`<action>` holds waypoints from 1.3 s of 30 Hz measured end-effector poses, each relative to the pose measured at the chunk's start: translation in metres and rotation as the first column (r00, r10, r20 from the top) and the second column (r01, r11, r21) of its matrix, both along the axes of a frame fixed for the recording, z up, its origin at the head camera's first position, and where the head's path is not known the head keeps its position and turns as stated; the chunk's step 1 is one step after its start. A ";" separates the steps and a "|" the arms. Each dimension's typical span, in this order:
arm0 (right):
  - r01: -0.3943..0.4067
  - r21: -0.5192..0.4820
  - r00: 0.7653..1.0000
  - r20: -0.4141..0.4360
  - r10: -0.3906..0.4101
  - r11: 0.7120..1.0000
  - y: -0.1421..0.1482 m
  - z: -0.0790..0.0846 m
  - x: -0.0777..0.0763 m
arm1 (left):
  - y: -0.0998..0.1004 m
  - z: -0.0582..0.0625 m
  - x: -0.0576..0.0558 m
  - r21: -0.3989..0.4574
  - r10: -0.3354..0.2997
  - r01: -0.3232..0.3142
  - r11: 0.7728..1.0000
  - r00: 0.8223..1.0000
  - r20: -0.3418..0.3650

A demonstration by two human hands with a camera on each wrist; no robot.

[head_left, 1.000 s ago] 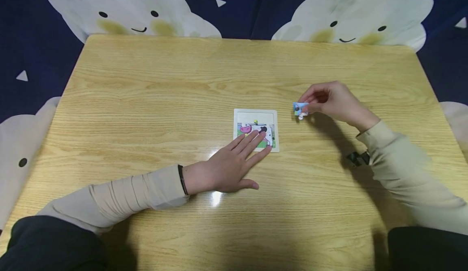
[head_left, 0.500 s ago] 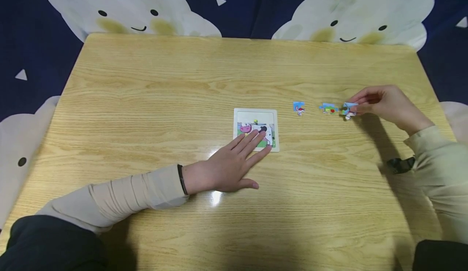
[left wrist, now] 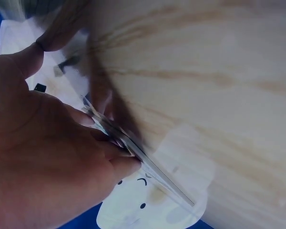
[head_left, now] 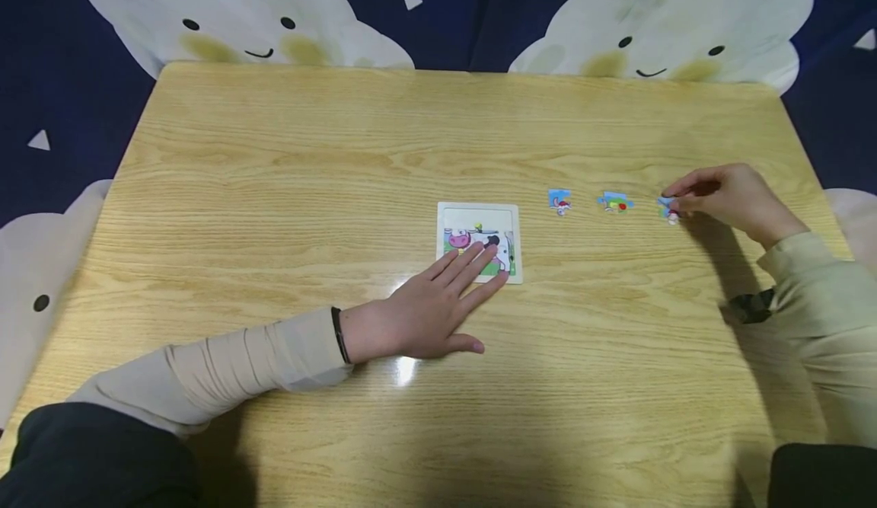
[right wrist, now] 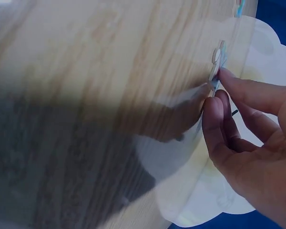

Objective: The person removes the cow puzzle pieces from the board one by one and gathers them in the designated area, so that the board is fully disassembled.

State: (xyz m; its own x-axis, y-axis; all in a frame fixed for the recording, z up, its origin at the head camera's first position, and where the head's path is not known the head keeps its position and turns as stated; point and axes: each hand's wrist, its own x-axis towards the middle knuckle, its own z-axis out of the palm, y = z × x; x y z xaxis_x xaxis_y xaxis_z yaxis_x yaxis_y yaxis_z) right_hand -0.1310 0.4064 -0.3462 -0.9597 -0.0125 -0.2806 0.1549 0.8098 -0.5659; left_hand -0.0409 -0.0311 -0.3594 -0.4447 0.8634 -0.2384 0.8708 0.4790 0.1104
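My left hand [head_left: 432, 314] lies flat with spread fingers, its fingertips resting on a white-framed cow jigsaw puzzle [head_left: 518, 249]. The puzzle's lower part shows a cow; a plain white strip runs across its top. In the left wrist view the puzzle [left wrist: 155, 167] appears edge-on under the fingers. Over on the right, my right hand [head_left: 733, 199] pinches a small blue and white puzzle piece [head_left: 671, 217] between thumb and fingers, right at the tabletop. The right wrist view shows that piece [right wrist: 218, 62] on edge at the fingertips.
Two puzzle pieces lie in a row between the frame and my right hand: a blue one with a red and white figure [head_left: 559, 201] and a blue-green one with a red spot [head_left: 615, 202]. A dark blue cloth [head_left: 459, 5] with clouds borders the wooden table [head_left: 308, 135].
My right hand has moved right from beside the puzzle, leaving two pieces in a row on the table, and holds another farther along. My left hand has stayed on the puzzle.
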 end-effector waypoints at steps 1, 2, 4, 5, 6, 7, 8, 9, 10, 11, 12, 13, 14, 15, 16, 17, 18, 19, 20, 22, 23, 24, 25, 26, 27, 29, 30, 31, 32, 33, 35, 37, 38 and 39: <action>0.001 0.002 1.000 -0.002 -0.001 1.000 0.000 -0.001 0.000 | 0.000 0.000 0.000 0.002 -0.001 0.001 1.000 1.000 0.000; 0.001 0.001 1.000 -0.002 -0.001 1.000 0.000 -0.001 0.000 | 0.000 0.001 0.000 0.004 -0.001 0.001 1.000 1.000 0.000; 0.000 -0.002 1.000 -0.001 0.000 1.000 0.001 -0.001 0.001 | 0.000 0.001 -0.001 0.005 -0.003 0.003 1.000 1.000 -0.001; -0.001 -0.003 1.000 -0.002 0.001 1.000 0.001 0.000 0.001 | 0.001 0.002 -0.001 0.005 -0.002 0.002 1.000 1.000 0.000; -0.001 -0.002 1.000 -0.005 0.001 1.000 0.001 0.001 0.002 | 0.001 0.002 -0.001 0.004 -0.002 0.002 1.000 1.000 0.001; 0.000 -0.003 1.000 -0.011 0.000 1.000 0.001 0.001 0.002 | 0.001 0.002 -0.001 0.006 -0.001 0.001 1.000 1.000 0.004; 0.001 -0.006 1.000 -0.017 -0.001 1.000 0.001 0.003 0.002 | 0.001 0.002 -0.001 0.005 0.000 0.000 1.000 1.000 0.009; 0.003 -0.011 1.000 -0.025 -0.004 1.000 0.001 0.004 0.003 | 0.001 0.002 -0.001 0.003 0.002 -0.002 1.000 1.000 0.015; 0.004 -0.016 0.999 -0.036 -0.005 1.000 0.000 0.006 0.004 | 0.001 0.002 -0.001 0.003 0.005 -0.006 1.000 1.000 0.023; 0.005 -0.023 0.999 -0.045 -0.006 1.000 -0.001 0.008 0.005 | 0.001 0.002 -0.001 0.003 0.009 -0.010 1.000 0.999 0.031; 0.003 -0.029 0.998 -0.058 -0.005 1.000 -0.003 0.010 0.005 | 0.001 0.002 -0.001 0.003 0.012 -0.012 1.000 0.999 0.038; 0.001 -0.037 0.998 -0.066 -0.004 0.999 -0.006 0.012 0.006 | 0.000 0.002 -0.002 0.002 0.015 -0.015 1.000 0.999 0.043; -0.002 -0.046 0.997 -0.072 -0.001 0.999 -0.010 0.014 0.007 | 0.000 0.002 -0.002 0.002 0.017 -0.017 1.000 0.999 0.047; -0.010 -0.052 0.997 -0.081 0.006 0.999 -0.015 0.016 0.008 | 0.000 0.002 -0.002 0.005 0.018 -0.018 1.000 0.999 0.047; -0.021 -0.056 0.996 -0.089 0.016 0.998 -0.021 0.018 0.009 | 0.000 0.002 -0.002 0.007 0.019 -0.020 1.000 0.999 0.047; -0.032 -0.060 0.995 -0.093 0.026 0.998 -0.027 0.019 0.010 | -0.001 0.002 -0.002 0.009 0.020 -0.021 1.000 0.999 0.044; -0.049 -0.062 0.994 -0.102 0.043 0.997 -0.034 0.020 0.010 | 0.000 0.002 -0.002 0.012 0.019 -0.019 1.000 0.999 0.043; -0.067 -0.066 0.992 -0.114 0.060 0.996 -0.041 0.021 0.011 | 0.000 0.003 -0.002 0.019 0.014 -0.015 1.000 0.999 0.038; -0.088 -0.073 0.989 -0.124 0.079 0.993 -0.049 0.023 0.011 | 0.000 0.003 -0.001 0.029 0.010 -0.011 1.000 0.999 0.038; -0.137 -0.094 0.982 -0.146 0.123 0.986 -0.067 0.024 0.012 | 0.002 0.004 0.000 0.045 -0.001 0.000 0.999 0.999 0.034; -0.168 -0.103 0.975 -0.162 0.150 0.980 -0.076 0.025 0.011 | 0.003 0.005 0.000 0.055 -0.008 0.007 0.998 1.000 0.029; -0.199 -0.112 0.968 -0.176 0.177 0.974 -0.086 0.025 0.011 | 0.004 0.005 0.001 0.064 -0.015 0.013 0.998 1.000 0.024; -0.228 -0.122 0.961 -0.190 0.203 0.966 -0.095 0.025 0.011 | 0.005 0.006 0.001 0.073 -0.020 0.019 0.997 1.000 0.019; -0.256 -0.139 0.954 -0.197 0.226 0.957 -0.104 0.025 0.011 | 0.007 0.006 0.002 0.077 -0.022 0.021 0.997 1.000 0.019; -0.279 -0.151 0.947 -0.205 0.246 0.948 -0.114 0.024 0.010 | 0.008 0.006 0.002 0.077 -0.023 0.022 0.997 1.000 0.017; -0.334 -0.153 0.928 -0.227 0.296 0.930 -0.132 0.023 0.009 | 0.009 0.005 0.002 0.072 -0.020 0.018 0.997 1.000 0.024; -0.359 -0.155 0.918 -0.236 0.318 0.920 -0.140 0.021 0.007 | 0.010 0.005 0.002 0.066 -0.017 0.015 0.998 0.999 0.029; -0.384 -0.158 0.907 -0.246 0.341 0.910 -0.148 0.020 0.006 | 0.011 0.005 0.002 0.062 -0.015 0.013 0.998 0.999 0.033; -0.406 -0.160 0.898 -0.252 0.361 0.900 -0.156 0.019 0.005 | 0.011 0.005 0.002 0.056 -0.013 0.011 0.998 0.999 0.036; -0.427 -0.158 0.888 -0.257 0.380 0.890 -0.164 0.017 0.004 | 0.012 0.004 0.002 0.051 -0.011 0.009 0.999 0.999 0.040; -0.464 -0.166 0.872 -0.258 0.416 0.870 -0.178 0.014 0.002 | 0.012 0.004 0.003 0.046 -0.009 0.008 0.999 0.999 0.040; -0.486 -0.189 0.866 -0.241 0.439 0.853 -0.192 0.011 0.002 | 0.013 0.004 0.003 0.042 -0.011 0.009 0.999 0.999 0.035; -0.495 -0.200 0.863 -0.230 0.451 0.846 -0.198 0.010 0.002 | 0.013 0.004 0.004 0.039 -0.011 0.010 0.999 0.999 0.033; -0.505 -0.210 0.859 -0.222 0.462 0.837 -0.204 0.008 0.001 | 0.014 0.004 0.004 0.037 -0.011 0.010 0.999 0.999 0.031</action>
